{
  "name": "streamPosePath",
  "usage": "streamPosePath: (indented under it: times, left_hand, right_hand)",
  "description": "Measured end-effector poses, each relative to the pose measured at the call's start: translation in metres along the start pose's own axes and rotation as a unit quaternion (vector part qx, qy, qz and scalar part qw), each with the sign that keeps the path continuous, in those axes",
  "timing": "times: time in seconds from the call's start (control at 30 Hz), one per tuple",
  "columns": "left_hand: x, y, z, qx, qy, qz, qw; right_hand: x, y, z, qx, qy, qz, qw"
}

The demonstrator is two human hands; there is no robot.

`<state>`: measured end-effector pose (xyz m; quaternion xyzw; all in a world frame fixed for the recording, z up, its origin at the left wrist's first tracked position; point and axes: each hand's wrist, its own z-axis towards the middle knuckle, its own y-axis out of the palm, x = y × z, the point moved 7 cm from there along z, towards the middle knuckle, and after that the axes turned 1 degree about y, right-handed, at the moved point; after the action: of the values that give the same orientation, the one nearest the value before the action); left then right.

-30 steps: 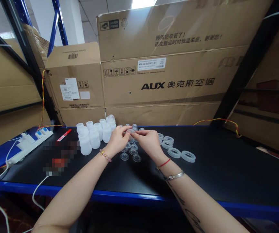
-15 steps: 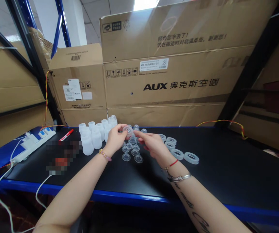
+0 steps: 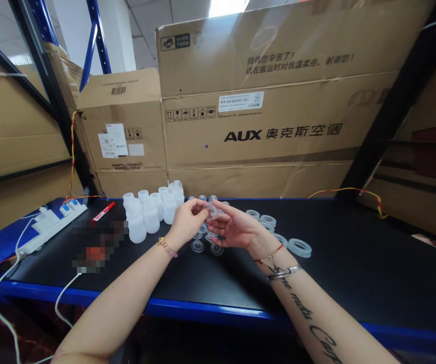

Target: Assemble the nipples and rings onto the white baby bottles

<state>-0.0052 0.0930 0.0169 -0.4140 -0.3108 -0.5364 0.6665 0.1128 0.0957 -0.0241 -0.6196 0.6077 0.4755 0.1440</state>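
Over the middle of the black tabletop, both hands meet at a clear silicone bottle nipple (image 3: 212, 211), partly covered by fingers. My left hand (image 3: 186, 218) pinches it between thumb and fingertips from the left. From the right, my right hand (image 3: 238, 226) has its index finger and thumb closed on it, palm turned up and the lower fingers loosely curled. Whether a ring is fitted around the piece cannot be made out. Below the hands lie more clear nipples (image 3: 197, 245), flange down, some hidden. Translucent collar rings (image 3: 299, 247) lie to the right, some stacked.
White translucent bottles (image 3: 137, 228) stand in rows left of my hands, with a clear domed cover (image 3: 176, 186) at the back. Further left are a red marker (image 3: 104, 211), a blurred-out object and a white power strip (image 3: 51, 227). A large cardboard sheet (image 3: 278, 111) stands behind.
Both hands have shifted slightly right with the nipple. My right hand has rolled palm up, from a pointing pinch to fingers around the piece, which has turned sideways.
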Motion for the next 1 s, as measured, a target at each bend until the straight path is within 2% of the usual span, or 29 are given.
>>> streamPosePath:
  times: [0.13,0.23,0.3,0.37,0.43,0.53,0.77,1.0]
  left_hand:
    - [0.004,-0.003,0.002,-0.005,0.015,0.042,0.999]
    - [0.012,-0.025,0.003,0.084,0.030,0.155,0.984]
    - [0.017,-0.044,0.002,0.157,0.031,0.244,0.956]
    - [0.016,-0.057,0.002,0.193,0.013,0.321,0.927]
    - [0.009,-0.064,0.005,0.195,-0.014,0.376,0.906]
    - [-0.004,-0.065,0.011,0.172,-0.043,0.412,0.894]
    - [-0.010,-0.064,0.017,0.147,-0.074,0.439,0.883]
    - [-0.010,-0.063,0.013,0.146,-0.073,0.429,0.889]
  right_hand:
    - [-0.004,-0.007,0.003,0.017,-0.010,-0.006,1.000]
    - [-0.009,-0.013,0.002,0.042,-0.025,-0.018,0.999]
    - [-0.011,-0.015,0.001,0.049,-0.035,-0.026,0.998]
    - [-0.013,-0.015,0.000,0.050,-0.043,-0.038,0.997]
    - [-0.014,-0.015,-0.001,0.046,-0.050,-0.047,0.997]
    - [-0.014,-0.014,-0.002,0.043,-0.048,-0.046,0.997]
    - [-0.010,-0.013,-0.005,0.054,-0.027,-0.002,0.998]
    - [-0.011,-0.014,-0.002,0.052,-0.036,-0.028,0.998]
